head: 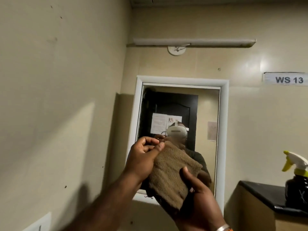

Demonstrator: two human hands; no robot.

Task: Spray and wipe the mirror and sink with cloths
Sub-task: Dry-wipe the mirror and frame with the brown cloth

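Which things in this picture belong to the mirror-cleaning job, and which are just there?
Job: brown cloth, held by left hand and right hand; mirror; spray bottle.
Just there: WS 13 label; black counter; tube light.

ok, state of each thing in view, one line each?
cloth: folded, held up before the mirror by both hands
left hand: pinches the cloth's top corner
right hand: grips the cloth's lower edge
mirror: on the wall, partly covered by the cloth
spray bottle: upright on the dark counter, untouched
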